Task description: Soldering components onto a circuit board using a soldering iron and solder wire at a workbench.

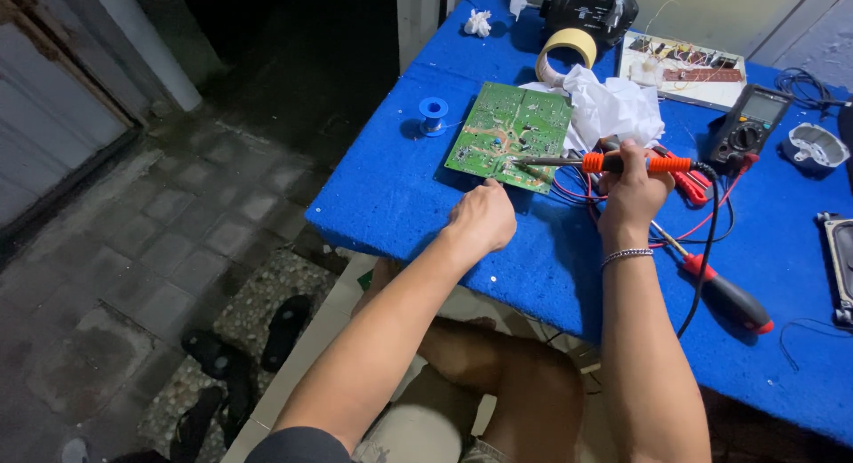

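Observation:
A green circuit board (509, 130) lies solder side up on the blue table (418, 196). My right hand (633, 186) grips an orange-and-black soldering iron (622, 163), its metal tip touching the board's near right edge. My left hand (482, 217) rests by the board's near edge with fingers pinched, apparently on a thin wire that reaches toward the iron's tip; the wire is hard to make out. A bracelet circles my right wrist.
A blue solder spool (434, 115) sits left of the board. Behind it lie white tissue (613, 107), a tape roll (566, 52), a breadboard panel (682, 69). A multimeter (748, 125) with red leads and a red-handled screwdriver (724, 290) are at right. Sandals lie on the floor.

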